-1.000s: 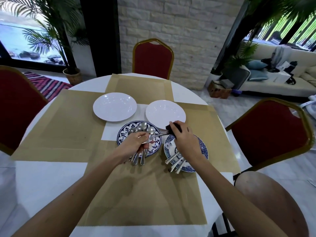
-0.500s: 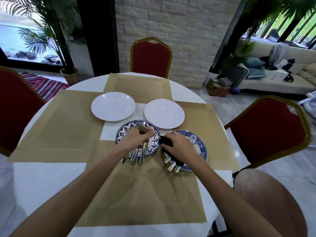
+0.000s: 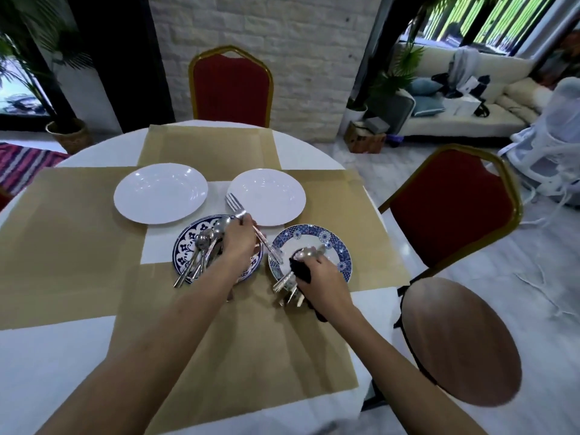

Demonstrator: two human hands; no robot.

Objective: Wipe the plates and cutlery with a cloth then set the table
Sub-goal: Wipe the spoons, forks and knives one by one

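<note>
Over the table's (image 3: 47, 372) middle, grips a fork (image 3: 234, 205) in the left hand (image 3: 238, 243), tines now lifted toward the far edge between the white plates (image 3: 160, 193), higher than half a second ago. Has drawn the right hand (image 3: 323, 281) back to the near rim of the right blue plate (image 3: 340, 249), fingers curled round a cloth (image 3: 298, 271), pressing it on cutlery (image 3: 285, 285) there. Leaves spoons (image 3: 204, 246) heaped on the left blue plate (image 3: 185, 249). Cannot tell which shiny piece pokes out above the cloth: too blurred.
</note>
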